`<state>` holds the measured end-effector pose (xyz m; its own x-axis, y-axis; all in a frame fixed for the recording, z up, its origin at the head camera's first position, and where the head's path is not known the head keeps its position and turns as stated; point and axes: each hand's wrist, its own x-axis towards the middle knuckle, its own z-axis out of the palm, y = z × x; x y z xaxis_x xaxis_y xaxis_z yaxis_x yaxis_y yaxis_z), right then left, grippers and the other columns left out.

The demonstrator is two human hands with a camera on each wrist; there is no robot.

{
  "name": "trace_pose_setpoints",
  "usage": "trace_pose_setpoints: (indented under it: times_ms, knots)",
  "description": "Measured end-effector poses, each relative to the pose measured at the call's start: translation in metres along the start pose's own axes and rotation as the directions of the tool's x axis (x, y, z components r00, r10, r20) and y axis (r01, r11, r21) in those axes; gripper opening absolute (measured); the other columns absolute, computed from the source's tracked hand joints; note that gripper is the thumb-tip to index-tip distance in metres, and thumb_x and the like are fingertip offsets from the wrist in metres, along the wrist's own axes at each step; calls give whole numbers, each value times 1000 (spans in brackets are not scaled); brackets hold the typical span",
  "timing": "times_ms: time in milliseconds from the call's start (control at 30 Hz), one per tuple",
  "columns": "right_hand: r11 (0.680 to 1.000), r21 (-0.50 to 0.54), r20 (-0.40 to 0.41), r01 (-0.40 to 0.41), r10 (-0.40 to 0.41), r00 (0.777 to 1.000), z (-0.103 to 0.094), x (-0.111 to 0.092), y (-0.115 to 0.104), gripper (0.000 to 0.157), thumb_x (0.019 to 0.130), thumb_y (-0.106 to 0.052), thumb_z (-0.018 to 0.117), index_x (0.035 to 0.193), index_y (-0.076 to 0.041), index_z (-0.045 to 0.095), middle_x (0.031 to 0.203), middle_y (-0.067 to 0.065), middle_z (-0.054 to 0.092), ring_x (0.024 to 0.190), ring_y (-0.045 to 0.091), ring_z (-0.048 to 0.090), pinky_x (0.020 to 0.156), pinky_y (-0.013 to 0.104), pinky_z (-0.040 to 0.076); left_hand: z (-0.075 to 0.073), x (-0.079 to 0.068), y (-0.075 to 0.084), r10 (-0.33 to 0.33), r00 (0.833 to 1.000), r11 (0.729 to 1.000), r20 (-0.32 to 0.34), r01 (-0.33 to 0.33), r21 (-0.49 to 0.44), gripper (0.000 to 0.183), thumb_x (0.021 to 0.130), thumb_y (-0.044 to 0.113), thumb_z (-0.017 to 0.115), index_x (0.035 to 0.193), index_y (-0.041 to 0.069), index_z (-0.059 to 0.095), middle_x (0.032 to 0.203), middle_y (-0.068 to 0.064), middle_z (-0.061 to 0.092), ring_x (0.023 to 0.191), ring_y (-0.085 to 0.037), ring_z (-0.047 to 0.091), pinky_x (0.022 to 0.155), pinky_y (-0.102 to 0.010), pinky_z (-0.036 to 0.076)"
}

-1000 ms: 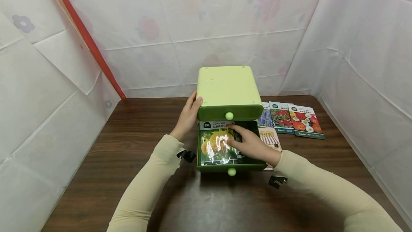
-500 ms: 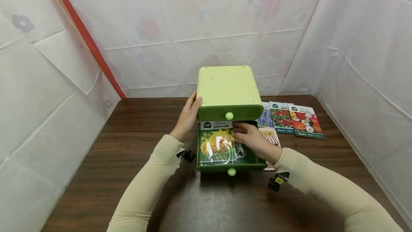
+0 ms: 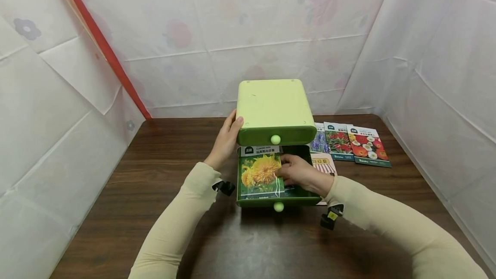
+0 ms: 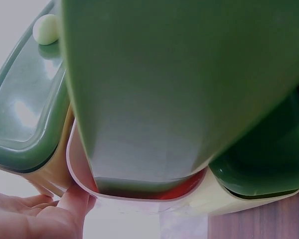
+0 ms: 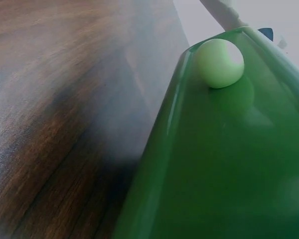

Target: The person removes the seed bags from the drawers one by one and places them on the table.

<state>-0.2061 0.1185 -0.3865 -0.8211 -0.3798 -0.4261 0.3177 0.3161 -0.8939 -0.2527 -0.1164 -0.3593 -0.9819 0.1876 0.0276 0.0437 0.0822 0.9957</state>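
Note:
In the head view a pale green drawer cabinet (image 3: 274, 103) stands on the table, its top drawer front (image 3: 294, 135) closed. Below that, a dark green drawer (image 3: 255, 203) is pulled out, its round knob (image 5: 220, 63) showing in the right wrist view. Inside lies a flower seed packet (image 3: 258, 173) with a yellow sunflower picture, over at least one other packet, mostly hidden. My right hand (image 3: 300, 171) reaches into the drawer and pinches the sunflower packet's right edge. My left hand (image 3: 226, 141) rests along the cabinet's left side, thumb near the front corner.
Right of the cabinet lie several seed packets: one with red flowers (image 3: 339, 142), one with red and white flowers (image 3: 368, 146), a purple one (image 3: 319, 140) and a striped one (image 3: 324, 165), partly hidden. Another green drawer front (image 4: 269, 154) shows in the left wrist view. White sheeting (image 3: 232, 25) surrounds the table.
My right hand slid from atop the sunflower packet to its right edge, then came to pinch that edge. Glare on the packet has shrunk. The left hand stays put.

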Motion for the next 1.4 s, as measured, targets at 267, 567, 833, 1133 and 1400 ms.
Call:
trace_pose_setpoints:
  times_ms: [267,567,833,1133,1400]
  knots:
    - [1000,-11,24,8,-8,1000,1,2,1,46,97,-4,55,139,6,39,61,-3,40,51,10,37,53,28,40,0,1,-1,-1,1000,1000,13,1,-21,69,99,60,40,157,35,12,162,-1,20,123,-29,52,99,-51,48]
    - [996,68,20,66,-67,998,-11,-2,-3,36,98,-5,54,130,7,47,76,-1,50,71,11,49,67,30,52,-1,1,-2,44,999,999,21,-44,-30,70,99,61,40,157,32,14,159,-1,25,115,-26,56,93,-44,52]
    - [992,99,97,77,-87,992,-26,-13,-9,17,101,-11,53,111,2,47,77,-2,49,70,10,51,66,28,47,0,0,-2,36,999,999,13,-36,-6,71,98,63,40,157,33,13,162,-1,21,124,-31,53,99,-51,49]
    - [996,63,151,56,-65,986,-37,-28,-5,12,102,-14,52,102,-3,48,69,-4,40,56,8,33,61,27,37,0,0,0,15,1000,1000,8,-15,1,69,99,60,40,157,34,14,162,-1,19,131,-30,48,103,-52,46]
    - [997,49,181,53,-61,982,-47,-50,0,27,102,-14,51,121,6,50,74,-5,49,55,8,28,58,24,34,0,1,-1,22,1000,1000,9,-22,-4,66,101,57,39,157,34,13,163,0,19,134,-30,45,105,-53,44]
